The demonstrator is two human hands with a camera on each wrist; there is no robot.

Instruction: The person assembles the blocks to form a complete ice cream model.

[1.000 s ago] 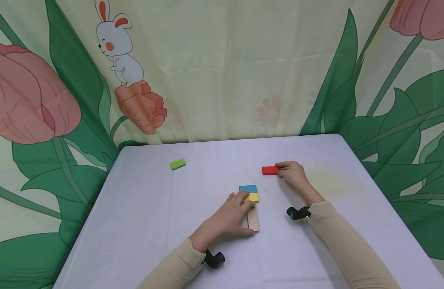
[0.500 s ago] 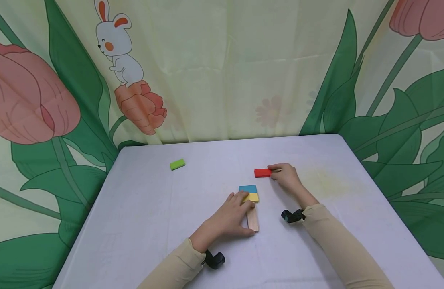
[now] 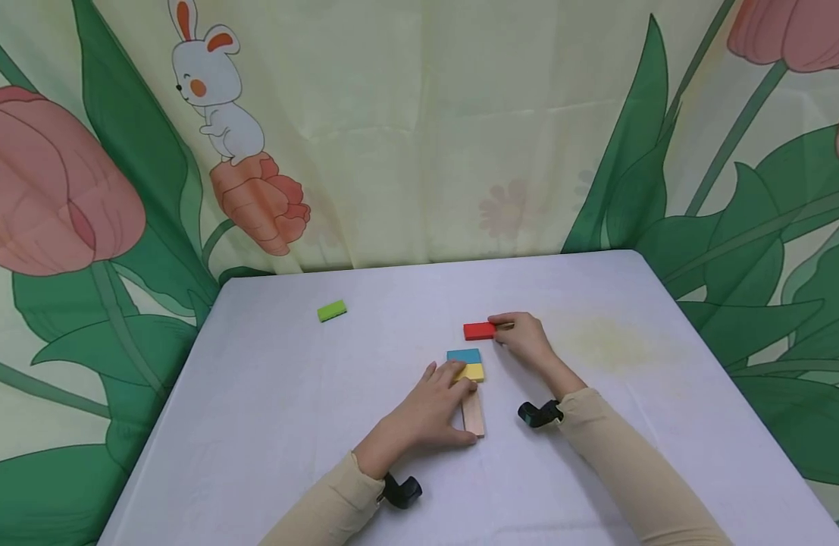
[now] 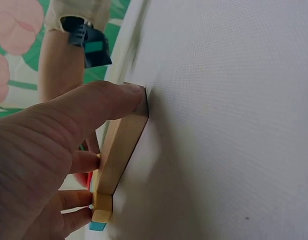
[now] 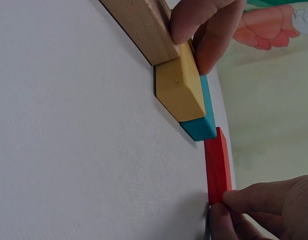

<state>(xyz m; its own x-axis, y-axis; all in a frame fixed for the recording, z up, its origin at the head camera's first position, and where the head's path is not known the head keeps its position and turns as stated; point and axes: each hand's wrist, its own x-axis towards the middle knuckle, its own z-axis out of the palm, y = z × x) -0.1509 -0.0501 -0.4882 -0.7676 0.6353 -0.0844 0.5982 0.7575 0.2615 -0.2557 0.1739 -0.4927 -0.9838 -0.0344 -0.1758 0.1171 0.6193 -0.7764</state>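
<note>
Three wooden blocks lie joined in a column on the white-covered table: a teal-blue block [image 3: 464,355] at the far end, a yellow block [image 3: 475,371] against it, and a plain wood block [image 3: 474,417] running toward the near side. My left hand [image 3: 427,413] spans the plain block, thumb at its near end and index finger at its far end. Its other fingers rest on the yellow block [image 4: 102,207]. Just beyond the blue block, my right hand [image 3: 524,339] pinches a red block [image 3: 478,331] by its right end. The red block lies crosswise, a small gap from the blue one.
A green block [image 3: 332,311] lies apart at the back left of the table [image 3: 242,394]. Behind the far table edge hangs a curtain [image 3: 392,152] printed with tulips and a rabbit. A small black camera is strapped at each wrist.
My right hand has brought the red block left and nearer, toward the blue block. The left hand keeps its place on the plain and yellow blocks. The head view has shifted slightly.
</note>
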